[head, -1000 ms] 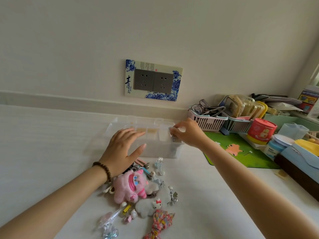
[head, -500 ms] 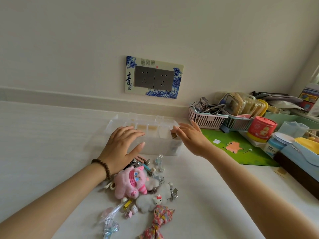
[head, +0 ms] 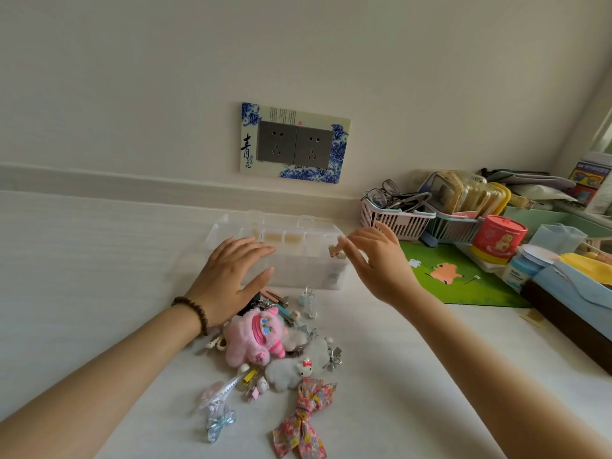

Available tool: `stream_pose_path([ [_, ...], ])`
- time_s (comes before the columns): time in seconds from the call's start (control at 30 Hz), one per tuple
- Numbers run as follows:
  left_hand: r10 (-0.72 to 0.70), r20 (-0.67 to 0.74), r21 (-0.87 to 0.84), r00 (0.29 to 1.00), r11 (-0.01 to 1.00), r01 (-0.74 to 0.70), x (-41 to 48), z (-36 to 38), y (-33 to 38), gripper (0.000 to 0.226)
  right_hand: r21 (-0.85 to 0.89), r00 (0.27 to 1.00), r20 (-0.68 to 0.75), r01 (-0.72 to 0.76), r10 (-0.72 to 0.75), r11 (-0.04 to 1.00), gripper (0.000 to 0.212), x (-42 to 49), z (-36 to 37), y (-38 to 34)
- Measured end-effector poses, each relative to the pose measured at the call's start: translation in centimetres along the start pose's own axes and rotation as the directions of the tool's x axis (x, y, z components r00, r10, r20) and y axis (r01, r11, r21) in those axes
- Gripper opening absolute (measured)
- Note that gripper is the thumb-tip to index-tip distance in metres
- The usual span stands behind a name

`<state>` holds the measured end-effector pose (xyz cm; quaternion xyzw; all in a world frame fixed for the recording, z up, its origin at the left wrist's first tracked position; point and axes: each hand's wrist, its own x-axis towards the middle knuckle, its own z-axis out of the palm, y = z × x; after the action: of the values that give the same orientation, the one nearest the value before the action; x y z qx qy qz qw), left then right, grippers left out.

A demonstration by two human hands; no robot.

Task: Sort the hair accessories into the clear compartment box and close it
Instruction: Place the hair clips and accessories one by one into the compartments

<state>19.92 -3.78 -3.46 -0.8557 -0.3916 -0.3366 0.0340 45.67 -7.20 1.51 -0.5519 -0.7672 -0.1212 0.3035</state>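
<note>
While my left hand (head: 231,279) rests flat, fingers spread, on the clear compartment box (head: 278,251), my right hand (head: 377,260) hovers loosely open at its right end. Something small and tan by my fingertips is unclear. Hair accessories (head: 265,352) lie heaped nearer me.

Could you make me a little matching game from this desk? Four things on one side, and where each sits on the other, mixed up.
Things:
1. floral bow
2. pink plush
3. red tub
4. glasses

Places:
A. in the pink basket by the wall
B. just below the left hand
C. nearest the camera, at the pile's front edge
D. right of the baskets, beyond the green mat

Pairs: 1-C, 2-B, 3-D, 4-A
</note>
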Motion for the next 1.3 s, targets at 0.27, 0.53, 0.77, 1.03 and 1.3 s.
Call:
stream_pose_path([
  [0.27, 0.022, 0.038, 0.002, 0.999, 1.000, -0.023, -0.2, -0.5, 0.1, 0.068, 0.232, 0.930, 0.355, -0.185, 0.094, 0.955, 0.038, -2.8, 2.2, -4.1],
  [0.53, 0.018, 0.028, -0.004, 0.999, 1.000, -0.018, -0.3, -0.6, 0.3, 0.069, 0.207, 0.914, 0.386, -0.220, 0.127, 0.953, 0.030, -1.8, 3.5, -4.4],
  [0.77, -0.007, 0.032, -0.019, 0.999, 1.000, 0.008, -0.1, -0.3, 0.2, 0.071, 0.503, 0.891, 0.449, -0.317, 0.071, 0.804, 0.018, -0.1, 0.6, -4.3],
  [1.03, -0.013, 0.027, -0.046, 1.000, 0.999, 0.014, -0.2, -0.3, 0.0, 0.067, 0.325, 0.940, 0.282, -0.279, 0.189, 0.904, 0.028, 5.2, -1.0, -1.0],
  [1.3, -0.017, 0.026, -0.046, 1.000, 0.999, 0.018, -0.2, -0.2, 0.1, 0.062, 0.117, 0.781, 0.608, -0.262, 0.139, 0.958, 0.043, 6.2, 0.0, -0.6],
])
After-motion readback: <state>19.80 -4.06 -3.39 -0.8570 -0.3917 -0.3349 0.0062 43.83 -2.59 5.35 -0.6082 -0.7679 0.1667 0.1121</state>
